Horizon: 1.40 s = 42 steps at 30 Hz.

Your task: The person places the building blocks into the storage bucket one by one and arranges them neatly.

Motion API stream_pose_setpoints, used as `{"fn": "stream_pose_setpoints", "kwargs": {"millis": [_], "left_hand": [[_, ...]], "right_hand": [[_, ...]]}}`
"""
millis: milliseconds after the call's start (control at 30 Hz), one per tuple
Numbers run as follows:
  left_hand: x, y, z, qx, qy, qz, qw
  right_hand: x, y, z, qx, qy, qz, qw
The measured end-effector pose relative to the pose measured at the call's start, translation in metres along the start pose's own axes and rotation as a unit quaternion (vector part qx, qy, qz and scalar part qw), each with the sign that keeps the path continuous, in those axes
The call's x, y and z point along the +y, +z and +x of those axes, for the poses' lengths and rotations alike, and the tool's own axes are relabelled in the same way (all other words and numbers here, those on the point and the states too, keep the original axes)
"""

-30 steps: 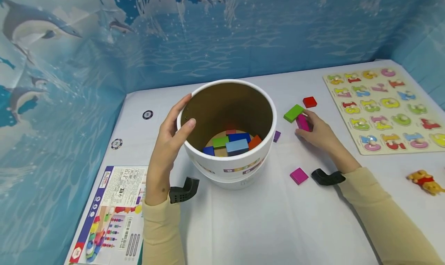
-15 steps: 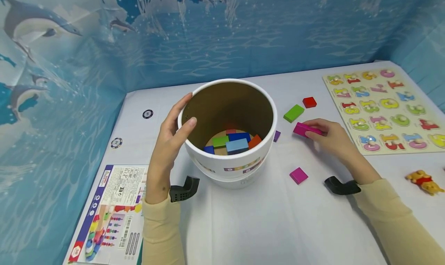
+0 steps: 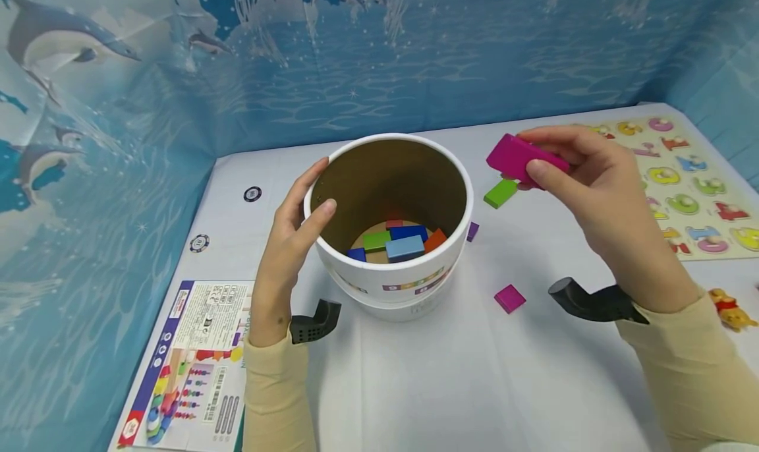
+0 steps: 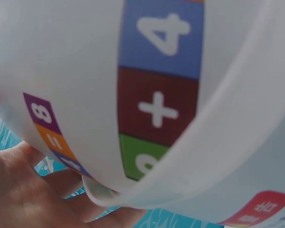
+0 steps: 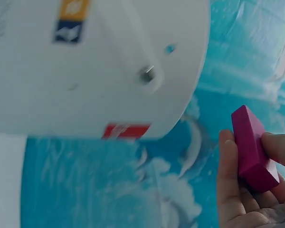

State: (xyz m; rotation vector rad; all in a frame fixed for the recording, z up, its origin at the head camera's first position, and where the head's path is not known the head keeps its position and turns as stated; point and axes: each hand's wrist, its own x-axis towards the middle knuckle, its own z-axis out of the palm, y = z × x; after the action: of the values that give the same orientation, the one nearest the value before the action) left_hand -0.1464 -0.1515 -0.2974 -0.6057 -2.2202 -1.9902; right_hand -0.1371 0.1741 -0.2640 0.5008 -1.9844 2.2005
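In the head view a white bucket (image 3: 388, 286) stands upright with several coloured blocks in it, among them a light blue block (image 3: 405, 248) and a green block (image 3: 377, 241). My left hand (image 3: 284, 248) grips its left side, thumb over the rim and fingers outside. Printed numbers on the bucket's wall (image 4: 80, 57) fill the left wrist view. Raised right of the bucket, my right hand (image 3: 605, 195) pinches a magenta block (image 3: 518, 157) between thumb and fingers. The same magenta block (image 5: 251, 147) shows in the right wrist view, apart from the bucket.
On the white table lie a loose green block (image 3: 501, 194), a purple block (image 3: 472, 231) and a flat magenta block (image 3: 510, 298). A number puzzle board (image 3: 705, 188) and a bear figure (image 3: 732, 309) are at right; a printed box (image 3: 196, 366) and two chips (image 3: 252, 194) at left.
My right hand has lifted the magenta block off the table, from beside the green block, up toward the camera. The left hand stays on the bucket.
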Motion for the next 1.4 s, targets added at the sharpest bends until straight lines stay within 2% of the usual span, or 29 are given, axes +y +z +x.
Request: {"fn": "stream_pose_setpoints", "kwargs": {"millis": [67,167,267,367,500,600,733,867,1100,1200,1333,1400], "left_hand": [[0.0,0.0,0.0,0.0,-0.001,0.0,1.0],[0.001,0.0,0.0,0.0,-0.003,0.001,1.0],[0.001,0.0,0.0,0.0,-0.004,0.002,1.0],[0.001,0.0,0.0,0.0,-0.003,0.001,1.0],[0.0,0.001,0.0,-0.001,0.002,0.001,1.0],[0.0,0.001,0.0,-0.002,0.003,0.001,1.0],[0.0,0.0,0.0,-0.003,0.003,-0.001,1.0],[-0.001,0.001,0.0,-0.001,0.005,0.001,1.0],[0.0,0.001,0.0,-0.001,0.008,0.002,1.0],[0.0,0.001,0.0,-0.002,0.009,0.001,1.0],[-0.001,0.0,0.0,-0.002,0.01,0.001,0.9999],[-0.001,0.0,0.0,-0.003,0.01,0.001,0.9999]], "right_hand": [[-0.009,0.011,0.004,-0.026,-0.021,0.022,0.999],[-0.017,0.027,0.012,-0.067,-0.02,0.029,0.997],[-0.019,0.043,0.02,-0.109,0.002,0.001,0.994],[-0.016,0.057,0.03,-0.165,0.024,-0.05,0.985],[-0.008,0.07,0.043,-0.244,0.035,-0.135,0.96],[-0.004,0.075,0.051,-0.297,0.022,-0.193,0.935],[-0.003,0.079,0.058,-0.364,0.005,-0.244,0.899],[-0.004,0.079,0.062,-0.415,0.024,-0.257,0.872],[-0.005,0.079,0.065,-0.472,0.038,-0.257,0.842],[-0.006,0.08,0.064,-0.493,0.029,-0.268,0.827],[-0.006,0.081,0.062,-0.523,0.0,-0.297,0.799],[-0.005,0.082,0.061,-0.533,-0.013,-0.307,0.788]]}}
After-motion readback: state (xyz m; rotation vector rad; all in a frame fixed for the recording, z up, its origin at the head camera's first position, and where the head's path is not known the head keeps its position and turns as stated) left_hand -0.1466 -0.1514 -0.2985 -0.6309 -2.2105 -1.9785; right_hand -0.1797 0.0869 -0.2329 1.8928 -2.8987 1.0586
